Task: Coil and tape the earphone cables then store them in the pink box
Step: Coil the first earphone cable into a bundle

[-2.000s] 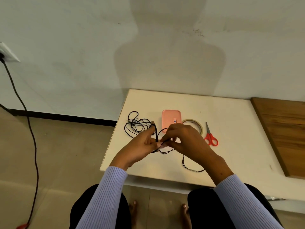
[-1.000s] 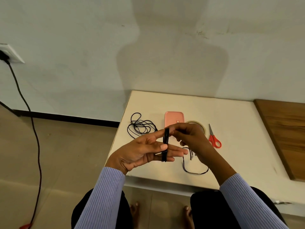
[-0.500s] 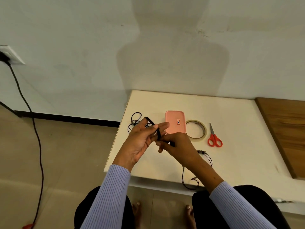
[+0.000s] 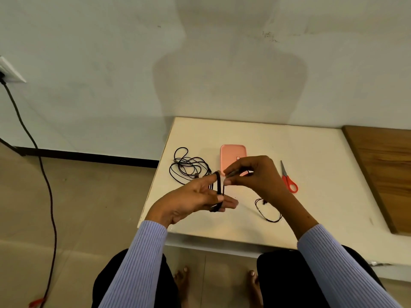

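My left hand point(image 4: 191, 201) has its fingers stretched out sideways, and a black earphone cable point(image 4: 219, 187) is wound in a tight coil around them. My right hand point(image 4: 255, 176) pinches the same cable just right of the coil, above the table. The cable's loose end point(image 4: 266, 211) trails in a loop on the white table point(image 4: 311, 156) under my right wrist. A second black earphone cable point(image 4: 186, 167) lies tangled at the table's left. The closed pink box point(image 4: 232, 155) sits behind my hands, partly hidden by the right one.
Red-handled scissors point(image 4: 288, 180) lie right of my right hand. A wooden board point(image 4: 382, 165) covers the table's right side. A black power cord point(image 4: 46, 192) hangs from a wall socket down to the floor at the left. The tape roll is hidden behind my right hand.
My right hand has risen from below the coil to beside its top, carrying the cable around my left fingers. The left fingers have spread out flatter. The loose loop has grown shorter.
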Demonstrator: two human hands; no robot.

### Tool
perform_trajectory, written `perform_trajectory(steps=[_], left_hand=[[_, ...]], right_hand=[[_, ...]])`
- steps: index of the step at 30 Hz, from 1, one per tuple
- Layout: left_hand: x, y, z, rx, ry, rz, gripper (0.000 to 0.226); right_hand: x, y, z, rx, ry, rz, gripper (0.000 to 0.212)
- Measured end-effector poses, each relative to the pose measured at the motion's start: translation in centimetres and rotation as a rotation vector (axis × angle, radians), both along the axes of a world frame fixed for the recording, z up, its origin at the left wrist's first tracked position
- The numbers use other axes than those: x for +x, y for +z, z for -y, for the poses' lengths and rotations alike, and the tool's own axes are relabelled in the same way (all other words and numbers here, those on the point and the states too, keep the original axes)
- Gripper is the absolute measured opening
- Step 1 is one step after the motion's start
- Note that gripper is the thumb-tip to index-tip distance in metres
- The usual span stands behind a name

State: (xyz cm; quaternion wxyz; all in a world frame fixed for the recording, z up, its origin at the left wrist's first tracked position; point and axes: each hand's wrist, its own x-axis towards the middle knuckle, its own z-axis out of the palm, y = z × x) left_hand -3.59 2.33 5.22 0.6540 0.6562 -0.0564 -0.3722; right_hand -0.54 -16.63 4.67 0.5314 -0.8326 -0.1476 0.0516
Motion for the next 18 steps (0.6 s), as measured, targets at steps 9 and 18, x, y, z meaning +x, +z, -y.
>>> perform_trajectory(steps=[9,18], left_hand=[[-0.4,1.3,-0.8,-0.300,-0.200,-0.067,0.046],[-0.8,1.3,-0.6,-0.423,-0.375,-0.091,0.053]], right_hand=[[-0.4,0.4,0.6,0.356,0.063,-0.165,0.028],[0.0,0.2,1.1,0.377,-0.082,-0.198,0.013]])
